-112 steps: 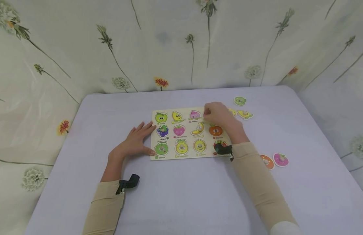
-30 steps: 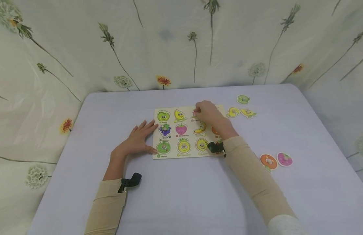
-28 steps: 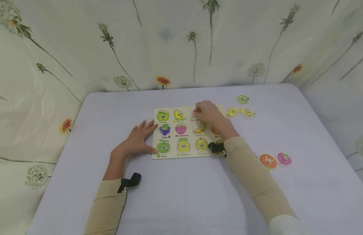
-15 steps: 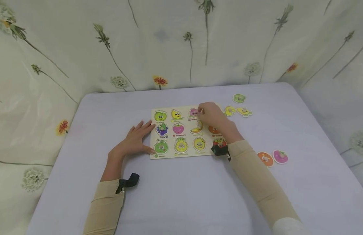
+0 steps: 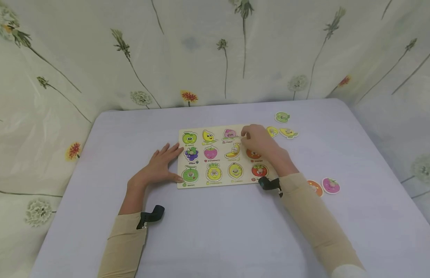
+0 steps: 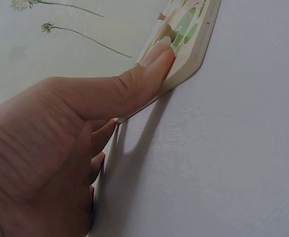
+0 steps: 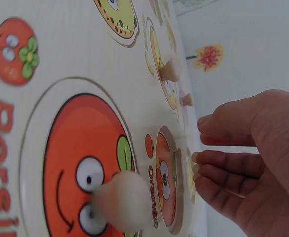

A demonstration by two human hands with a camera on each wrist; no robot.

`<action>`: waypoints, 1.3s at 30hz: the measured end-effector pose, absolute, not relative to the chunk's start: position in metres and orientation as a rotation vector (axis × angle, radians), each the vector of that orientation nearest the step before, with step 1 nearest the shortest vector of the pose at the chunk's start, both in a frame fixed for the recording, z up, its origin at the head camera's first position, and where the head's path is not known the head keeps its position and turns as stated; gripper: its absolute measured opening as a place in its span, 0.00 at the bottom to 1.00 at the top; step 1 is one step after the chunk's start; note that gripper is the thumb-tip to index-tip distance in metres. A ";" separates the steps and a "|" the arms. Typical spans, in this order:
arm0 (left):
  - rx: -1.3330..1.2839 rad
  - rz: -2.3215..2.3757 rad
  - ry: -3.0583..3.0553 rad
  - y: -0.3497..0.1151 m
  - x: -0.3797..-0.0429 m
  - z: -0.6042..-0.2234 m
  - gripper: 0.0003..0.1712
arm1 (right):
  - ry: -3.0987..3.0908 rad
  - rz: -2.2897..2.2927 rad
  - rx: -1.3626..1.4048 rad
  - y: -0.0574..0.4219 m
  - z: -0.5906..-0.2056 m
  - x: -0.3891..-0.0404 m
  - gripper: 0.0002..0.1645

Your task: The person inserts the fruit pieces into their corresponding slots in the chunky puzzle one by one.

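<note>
Fingers (image 5: pixel 174 153) of the left hand (image 5: pixel 156 168) touch the puzzle board (image 5: pixel 202 172).

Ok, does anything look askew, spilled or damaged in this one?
Nothing stands out. The cream rectangular puzzle board lies nearly square on the white-covered table, with no visible spill or breakage. The loose fruit-shaped knobbed pieces lie off to its right, the round orange one partly hidden by the beige right sleeve.
</note>
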State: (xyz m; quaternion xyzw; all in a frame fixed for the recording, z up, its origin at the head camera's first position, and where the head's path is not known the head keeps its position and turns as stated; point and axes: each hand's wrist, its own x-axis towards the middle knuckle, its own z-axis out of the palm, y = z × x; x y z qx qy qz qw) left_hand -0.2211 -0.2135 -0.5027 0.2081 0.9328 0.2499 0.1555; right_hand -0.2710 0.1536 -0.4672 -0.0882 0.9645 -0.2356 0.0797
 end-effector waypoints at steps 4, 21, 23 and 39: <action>0.596 0.718 2.666 -0.212 -0.221 -0.502 0.67 | 2.905 -0.707 -0.273 0.162 -0.467 -0.265 0.17; 0.600 0.717 2.672 -0.211 -0.221 -0.503 0.67 | 2.926 -0.666 -0.232 0.183 -0.459 -0.244 0.18; 0.602 0.714 2.675 -0.211 -0.221 -0.504 0.67 | 2.927 -0.667 -0.227 0.187 -0.458 -0.242 0.18; 0.601 0.677 2.692 -0.210 -0.220 -0.505 0.66 | 2.900 -0.699 -0.143 0.213 -0.455 -0.219 0.16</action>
